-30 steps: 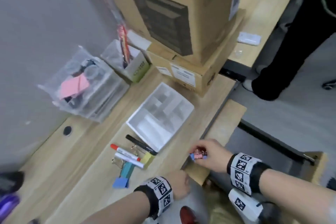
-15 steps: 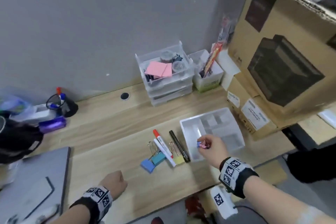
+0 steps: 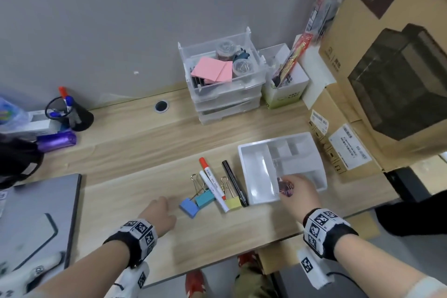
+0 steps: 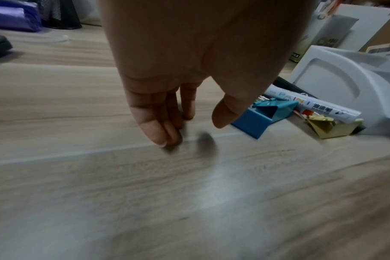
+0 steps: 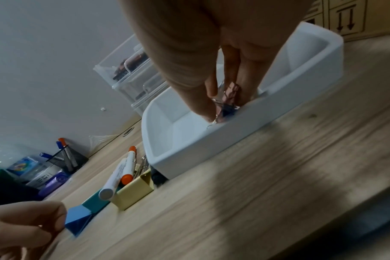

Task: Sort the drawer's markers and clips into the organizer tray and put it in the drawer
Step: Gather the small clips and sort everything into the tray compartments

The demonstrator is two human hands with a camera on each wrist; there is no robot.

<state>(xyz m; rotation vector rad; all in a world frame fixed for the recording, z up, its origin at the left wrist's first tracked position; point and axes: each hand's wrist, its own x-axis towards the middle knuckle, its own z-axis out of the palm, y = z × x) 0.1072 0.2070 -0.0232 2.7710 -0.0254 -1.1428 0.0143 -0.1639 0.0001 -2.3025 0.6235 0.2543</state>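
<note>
Several small clips (image 3: 285, 187) pinched in right grip (image 3: 296, 195), over tray (image 3: 256, 176).

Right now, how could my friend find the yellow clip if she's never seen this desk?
Find the white organizer tray on the wooden desk. Just left of it lies a black marker, and the yellow clip sits against that marker's near end. It is the only yellow one; the clips further left are teal and blue.

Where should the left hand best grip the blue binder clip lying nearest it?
Probably pinch the blue binder clip across its flat body from the near left, where the left hand hovers; its wire handles point away, crowded by the teal clip.
</note>
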